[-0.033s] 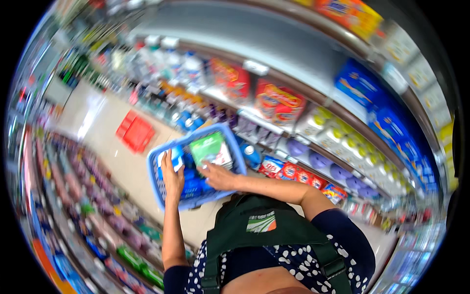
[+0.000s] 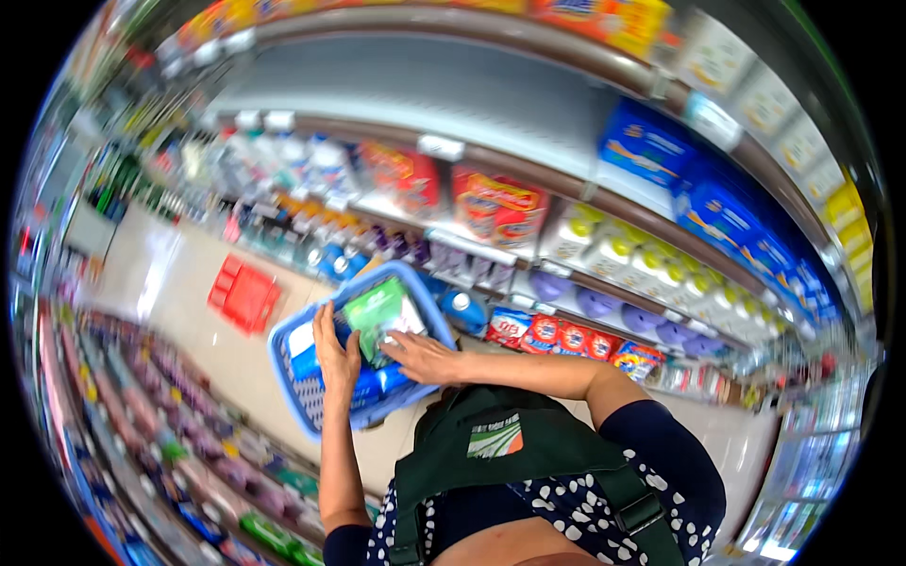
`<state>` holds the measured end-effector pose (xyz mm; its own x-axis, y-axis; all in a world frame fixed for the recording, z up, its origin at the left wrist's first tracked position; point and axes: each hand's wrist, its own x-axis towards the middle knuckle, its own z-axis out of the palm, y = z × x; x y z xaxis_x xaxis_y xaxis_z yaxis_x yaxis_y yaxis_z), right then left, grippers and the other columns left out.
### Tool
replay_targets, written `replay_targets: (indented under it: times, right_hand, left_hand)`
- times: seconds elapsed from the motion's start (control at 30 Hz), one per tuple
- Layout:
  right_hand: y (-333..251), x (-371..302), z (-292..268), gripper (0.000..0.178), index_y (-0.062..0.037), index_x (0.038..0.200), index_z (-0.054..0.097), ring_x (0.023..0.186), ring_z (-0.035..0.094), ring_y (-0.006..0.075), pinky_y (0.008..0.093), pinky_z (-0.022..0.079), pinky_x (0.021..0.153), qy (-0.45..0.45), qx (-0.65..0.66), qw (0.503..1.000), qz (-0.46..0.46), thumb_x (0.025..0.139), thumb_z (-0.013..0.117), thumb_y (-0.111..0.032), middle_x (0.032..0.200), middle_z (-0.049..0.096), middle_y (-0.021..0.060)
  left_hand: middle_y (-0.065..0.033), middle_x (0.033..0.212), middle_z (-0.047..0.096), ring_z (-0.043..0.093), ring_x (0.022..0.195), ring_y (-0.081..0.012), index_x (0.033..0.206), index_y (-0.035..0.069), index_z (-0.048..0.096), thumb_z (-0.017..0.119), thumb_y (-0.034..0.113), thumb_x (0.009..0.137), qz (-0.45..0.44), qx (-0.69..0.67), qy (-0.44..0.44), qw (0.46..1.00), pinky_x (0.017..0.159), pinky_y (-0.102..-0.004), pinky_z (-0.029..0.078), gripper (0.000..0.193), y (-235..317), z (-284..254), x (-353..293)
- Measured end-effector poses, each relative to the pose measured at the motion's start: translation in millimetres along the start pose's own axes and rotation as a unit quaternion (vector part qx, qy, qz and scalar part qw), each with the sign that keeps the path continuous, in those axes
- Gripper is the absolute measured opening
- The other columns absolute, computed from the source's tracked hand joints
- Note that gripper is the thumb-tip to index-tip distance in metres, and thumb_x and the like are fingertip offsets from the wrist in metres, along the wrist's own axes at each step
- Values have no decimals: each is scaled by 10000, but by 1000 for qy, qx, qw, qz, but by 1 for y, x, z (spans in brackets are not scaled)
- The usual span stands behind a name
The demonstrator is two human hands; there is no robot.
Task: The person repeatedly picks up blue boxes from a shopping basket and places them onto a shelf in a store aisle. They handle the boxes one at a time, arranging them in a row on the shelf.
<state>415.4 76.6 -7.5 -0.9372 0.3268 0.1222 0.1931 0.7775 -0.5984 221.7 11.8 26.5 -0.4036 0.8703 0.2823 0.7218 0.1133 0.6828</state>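
A blue plastic basket [image 2: 291,401] with holes in its wall stands in front of me. Both my hands reach into it. The fingers of my left hand [image 2: 336,351] are stretched out, touching a blue-and-white pack [image 2: 303,351] at the left side. Apart and slightly bent, the fingers of my right hand [image 2: 422,357] rest on the near edge of a green pack [image 2: 377,309] lying flat. Neither hand visibly closes round anything. Blue packs [image 2: 385,381] lie under and beside my hands, partly hidden by them.
Shelves with red packs [image 2: 495,209], blue boxes [image 2: 646,141] and yellow-capped containers [image 2: 618,247] run behind and right of the basket. A red crate-like object [image 2: 245,294] sits on the pale floor [image 2: 193,344]. Another stocked shelf [image 2: 189,424] borders the aisle at left.
The view has shifted, so shelves and basket sit further left. The basket appears lower too. My right fingers reach slightly further over the green pack; my left hand stays stretched out.
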Motion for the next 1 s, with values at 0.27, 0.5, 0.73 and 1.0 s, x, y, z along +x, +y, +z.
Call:
replay_targets:
  times: [0.27,0.5,0.73,1.0]
  right_hand:
    - [-9,-129,-224,568,16,1262,503,1135,525,383,475,438,956,357,-300,884,27,743,706,-92,1195,542,213]
    - [-15,-187,-385,650,-31,1383,427,1223,444,413,465,364,1032,266,-498,769,301,810,685,-199,1331,461,246]
    - [8,-197,-436,736,1,1417,376,1342,356,406,425,294,1119,155,-331,818,444,809,673,-289,1420,394,285]
    - [-35,-189,-362,655,6,1292,477,1214,460,404,471,348,1015,302,-468,777,293,678,705,2,1305,480,235]
  left_hand:
    - [-222,1360,458,446,1246,-403,1356,35,466,703,3,760,328,-182,-97,922,1044,-428,378,642,225,70,93]
    - [-266,1333,469,447,1246,-417,1370,-18,403,751,204,749,417,-205,-105,879,1045,-443,377,746,373,136,171]
    - [-195,946,706,667,901,-285,1038,-47,656,832,134,595,261,-291,-309,867,829,-372,524,510,418,190,212]
    - [-164,1139,563,505,1161,-388,1128,65,550,692,9,620,476,-261,-30,839,962,-458,422,531,368,131,143]
